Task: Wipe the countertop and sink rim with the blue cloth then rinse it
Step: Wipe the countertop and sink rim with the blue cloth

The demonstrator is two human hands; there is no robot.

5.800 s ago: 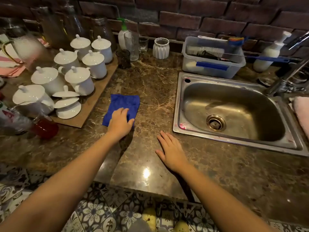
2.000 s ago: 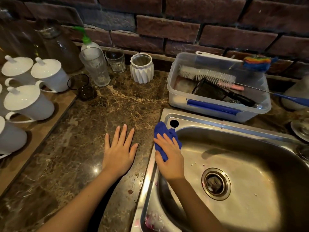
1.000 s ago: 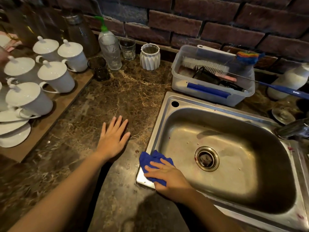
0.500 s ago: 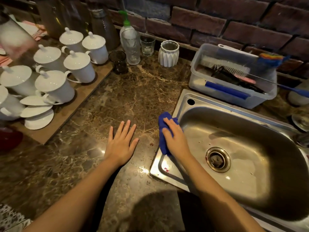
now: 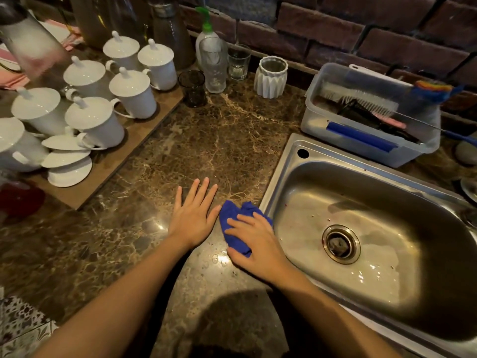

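Note:
The blue cloth [image 5: 233,228] lies bunched on the brown marble countertop [image 5: 219,140], just left of the steel sink's rim [image 5: 273,177]. My right hand [image 5: 254,241] covers the cloth and holds it between thumb and fingers, pressing it down on the stone. My left hand [image 5: 192,215] rests flat on the countertop right beside the cloth, fingers straight and spread. The sink basin is wet, with small specks near the drain [image 5: 340,244].
A wooden board [image 5: 144,130] with several white lidded cups [image 5: 129,96] fills the left side. A dark glass [image 5: 192,87], a soap bottle [image 5: 206,34], clear glasses and a white vase [image 5: 271,76] stand along the brick wall. A plastic tub [image 5: 361,143] of brushes sits behind the sink.
My right hand has slid the cloth off the sink's left rim onto the countertop, down toward my left hand. The left hand has stayed flat in place.

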